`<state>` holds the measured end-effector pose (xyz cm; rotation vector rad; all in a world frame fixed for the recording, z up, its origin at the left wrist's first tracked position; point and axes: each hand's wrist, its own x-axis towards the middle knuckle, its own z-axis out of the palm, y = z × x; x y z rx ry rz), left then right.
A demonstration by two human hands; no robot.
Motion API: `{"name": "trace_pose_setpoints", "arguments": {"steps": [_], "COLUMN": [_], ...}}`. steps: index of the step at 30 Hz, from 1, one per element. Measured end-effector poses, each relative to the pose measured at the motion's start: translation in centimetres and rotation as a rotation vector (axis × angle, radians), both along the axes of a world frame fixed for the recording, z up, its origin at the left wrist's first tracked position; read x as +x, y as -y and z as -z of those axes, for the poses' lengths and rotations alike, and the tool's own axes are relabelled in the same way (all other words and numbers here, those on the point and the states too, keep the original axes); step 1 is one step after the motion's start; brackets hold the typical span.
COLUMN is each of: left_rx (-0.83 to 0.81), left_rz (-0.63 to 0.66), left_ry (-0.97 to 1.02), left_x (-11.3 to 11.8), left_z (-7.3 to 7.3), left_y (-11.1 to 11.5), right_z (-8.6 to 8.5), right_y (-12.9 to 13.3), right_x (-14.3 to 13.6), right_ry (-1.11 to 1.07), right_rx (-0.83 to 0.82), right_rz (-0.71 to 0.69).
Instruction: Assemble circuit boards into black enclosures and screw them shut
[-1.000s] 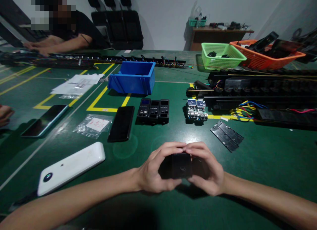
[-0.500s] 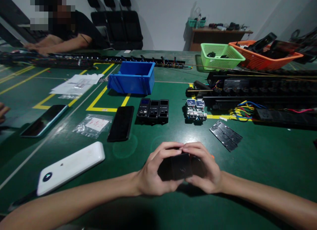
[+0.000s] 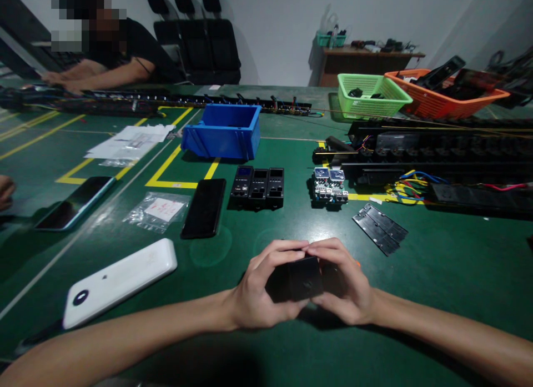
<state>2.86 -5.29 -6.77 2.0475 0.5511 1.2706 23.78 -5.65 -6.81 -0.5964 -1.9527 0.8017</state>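
Note:
Between both hands is a small black plastic housing [image 3: 306,277], held just above the green table near its front. My left hand [image 3: 264,290] grips its left side, fingers over the top and thumb below. On the other side my right hand [image 3: 347,281] closes round it the same way, and the fingertips of both hands meet at the top edge. The housing's far side is hidden. Beyond the hands stand three black modules [image 3: 257,186] in a row. Two circuit boards [image 3: 330,186] sit to their right, with thin black panels [image 3: 380,229] lying closer by.
A blue bin [image 3: 225,132] stands behind the modules. Left lie a black phone [image 3: 203,208], a plastic bag [image 3: 156,210], a second phone [image 3: 75,202] and a white handheld device [image 3: 120,281]. Black rails with wires [image 3: 441,148] extend right, before green [image 3: 372,98] and orange baskets [image 3: 445,95]. A person [image 3: 120,54] sits back left.
Both of my hands keep their hold on the black housing, almost still. At the left edge, another person's hand has shifted slightly.

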Motion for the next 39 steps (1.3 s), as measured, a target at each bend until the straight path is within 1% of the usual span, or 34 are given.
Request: {"name": "trace_pose_setpoints", "arguments": {"steps": [8, 16, 21, 27, 33, 36, 39], "left_rx": [-0.013, -0.005, 0.011, 0.021, 0.054, 0.004, -0.112], "left_rz": [-0.002, -0.006, 0.001, 0.005, 0.017, 0.029, 0.036], "left_ry": [-0.003, 0.000, -0.003, -0.015, -0.011, -0.018, 0.031], "left_x": [-0.04, 0.00, 0.05, 0.03, 0.14, 0.00, -0.11], "left_z": [0.00, -0.21, -0.27, -0.34, -0.65, -0.56, -0.33], "left_y": [0.15, 0.15, 0.04, 0.03, -0.02, 0.02, 0.06], "right_z": [-0.18, 0.00, -0.22, -0.06, 0.10, -0.08, -0.34], "right_y": [0.01, -0.06, -0.40, -0.35, -0.33, -0.33, -0.29], "right_x": [-0.03, 0.16, 0.11, 0.16, 0.24, 0.10, 0.04], "right_ry": [-0.010, -0.022, -0.047, -0.081, -0.072, -0.091, -0.092], "right_rx": [-0.009, -0.002, 0.004, -0.037, -0.010, -0.057, -0.135], "right_rz": [-0.020, -0.028, -0.024, -0.033, -0.027, -0.024, -0.037]}}
